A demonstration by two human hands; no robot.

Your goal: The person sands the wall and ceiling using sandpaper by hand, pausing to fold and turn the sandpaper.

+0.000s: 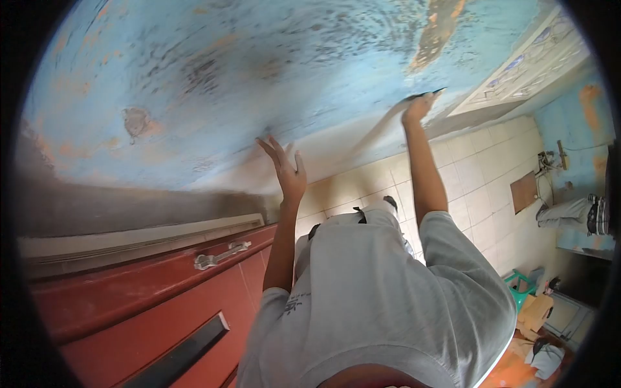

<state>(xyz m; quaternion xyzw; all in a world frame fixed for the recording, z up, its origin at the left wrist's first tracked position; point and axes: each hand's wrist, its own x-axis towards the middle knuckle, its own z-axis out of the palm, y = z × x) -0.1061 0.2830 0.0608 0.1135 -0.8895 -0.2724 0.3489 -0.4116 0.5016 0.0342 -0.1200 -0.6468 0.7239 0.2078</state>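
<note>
My right hand (424, 107) is raised against the blue wall (310, 77), its fingers closed over a thin dark flat piece (420, 96). That piece lies against the wall, mostly covered by the hand, and its exact kind cannot be made out. Further left, my left hand (289, 171) has its fingers spread, at or very near the wall, with nothing in it. Worn and dark patches, bare orange spots and a grey strip (440, 32) mark the paint. Lower down, the wall surface turns whitish.
A red door (162, 304) with a metal handle (222, 256) stands at lower left. Pale tiles (479, 155) cover the floor. A white patterned panel (524, 58) is at upper right. Another person's legs (566, 213), a green stool (519, 288) and cardboard (535, 313) are at right.
</note>
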